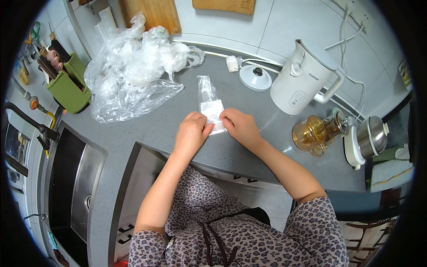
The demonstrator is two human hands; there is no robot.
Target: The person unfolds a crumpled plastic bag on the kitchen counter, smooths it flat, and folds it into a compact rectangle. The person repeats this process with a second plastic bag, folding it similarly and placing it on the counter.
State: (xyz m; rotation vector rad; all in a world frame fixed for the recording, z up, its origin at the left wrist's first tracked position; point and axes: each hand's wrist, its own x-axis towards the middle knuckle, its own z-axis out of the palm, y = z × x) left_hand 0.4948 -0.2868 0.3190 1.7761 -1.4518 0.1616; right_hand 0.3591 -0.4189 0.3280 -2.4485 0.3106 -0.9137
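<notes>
A clear plastic bag (207, 90), flattened into a narrow strip, lies on the grey countertop in front of me. Its near part is folded into a whitish, layered packet. My left hand (192, 131) grips the packet's near left side, thumb and fingers bent onto the plastic. On the opposite side, my right hand (241, 126) pinches the packet's right edge with its fingertips. The far end of the strip extends away from both hands. Fingers partly hide the near folds.
A heap of crumpled plastic bags (136, 63) sits back left, beside a green utensil holder (68, 91). Rightward stand a white electric kettle (300, 80), its base (255, 78), an amber glass pitcher (307, 133) and a small steel-lidded cooker (368, 138). A sink (83, 187) lies left.
</notes>
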